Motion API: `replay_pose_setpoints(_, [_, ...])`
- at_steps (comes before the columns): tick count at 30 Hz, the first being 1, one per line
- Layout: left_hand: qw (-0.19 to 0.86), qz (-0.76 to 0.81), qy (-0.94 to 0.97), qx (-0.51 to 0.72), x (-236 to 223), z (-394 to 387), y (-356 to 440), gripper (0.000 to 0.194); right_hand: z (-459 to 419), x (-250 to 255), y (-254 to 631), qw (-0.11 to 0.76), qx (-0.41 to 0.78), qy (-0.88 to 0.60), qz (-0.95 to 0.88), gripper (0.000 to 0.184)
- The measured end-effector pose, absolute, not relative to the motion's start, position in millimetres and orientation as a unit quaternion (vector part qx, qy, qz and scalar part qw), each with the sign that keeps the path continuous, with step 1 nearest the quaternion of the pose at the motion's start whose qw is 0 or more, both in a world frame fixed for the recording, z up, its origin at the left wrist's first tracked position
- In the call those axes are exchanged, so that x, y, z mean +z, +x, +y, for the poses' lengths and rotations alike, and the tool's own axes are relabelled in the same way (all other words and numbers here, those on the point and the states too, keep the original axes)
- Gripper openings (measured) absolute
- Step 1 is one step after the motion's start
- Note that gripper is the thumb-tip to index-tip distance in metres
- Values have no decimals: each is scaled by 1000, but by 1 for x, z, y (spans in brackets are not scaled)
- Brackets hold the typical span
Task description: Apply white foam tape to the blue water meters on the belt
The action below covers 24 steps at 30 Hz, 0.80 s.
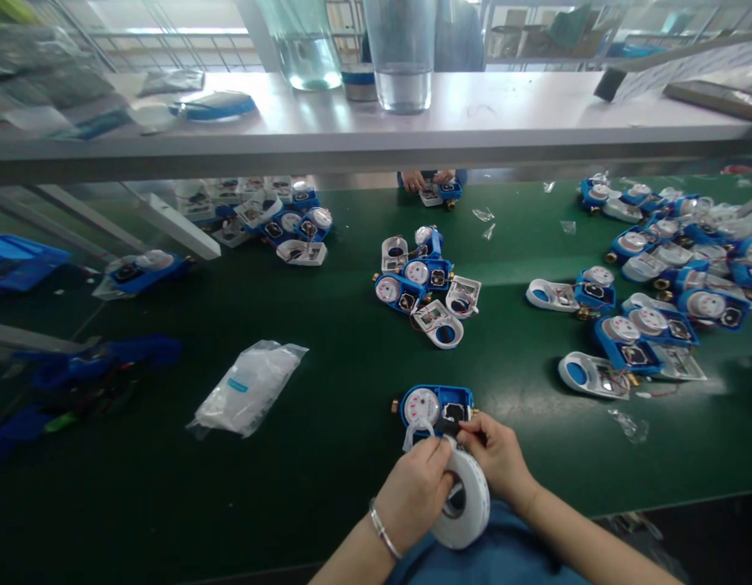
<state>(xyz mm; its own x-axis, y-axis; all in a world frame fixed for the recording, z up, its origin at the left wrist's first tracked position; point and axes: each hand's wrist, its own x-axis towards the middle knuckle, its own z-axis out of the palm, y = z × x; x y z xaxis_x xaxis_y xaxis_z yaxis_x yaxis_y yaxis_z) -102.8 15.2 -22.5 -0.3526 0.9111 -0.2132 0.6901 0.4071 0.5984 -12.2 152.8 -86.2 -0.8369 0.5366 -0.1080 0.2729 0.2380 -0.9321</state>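
1. Taking 12 o'clock as straight ahead from the hands, the dark green tabletop (339, 341) has its near edge at 6 o'clock; bare green surface runs from 9 to 10 o'clock, up to a clear plastic packet of white pieces (251, 390).
2. The left hand (412, 491) is nearly closed, fingers curled on a round white tape roll (477, 512). The right hand (498, 459) pinches a small dark piece (449, 426), fingertips nearly together.
3. A blue-cased meter with a round white dial (421, 406) lies just beyond them at 12 o'clock.
4. More blue-and-white meters (416, 272) lie farther out at 12, with others (623, 333) at 2 and (291, 223) at 11.
5. A white raised shelf (327, 142) crosses beyond; under it, another person's hands (444, 176) touch a meter.
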Motion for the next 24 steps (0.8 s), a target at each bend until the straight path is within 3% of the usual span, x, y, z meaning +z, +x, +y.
replay_pose_setpoints(9, [262, 746, 598, 131, -33, 25, -98, 27, 157, -89, -29, 79, 509, -282, -810, 15])
replay_pose_setpoints(14, [219, 852, 445, 166, -34, 3, -139, 28, 192, -90, -53, 71, 473, -293, -828, 15])
replay_pose_setpoints(19, [103, 961, 213, 144, -29, -41, -197, 34, 214, -107, -69, -35, 419, -270, -866, 11])
replay_pose_setpoints(21, [78, 955, 129, 254, -33, -41, -205, 38, 212, -115, -73, -51, 392, -268, -878, 11])
replay_pose_setpoints(24, [169, 829, 40, 531, -51, -15, -198, 40, 206, -124, -80, -58, 363, -269, -890, 12])
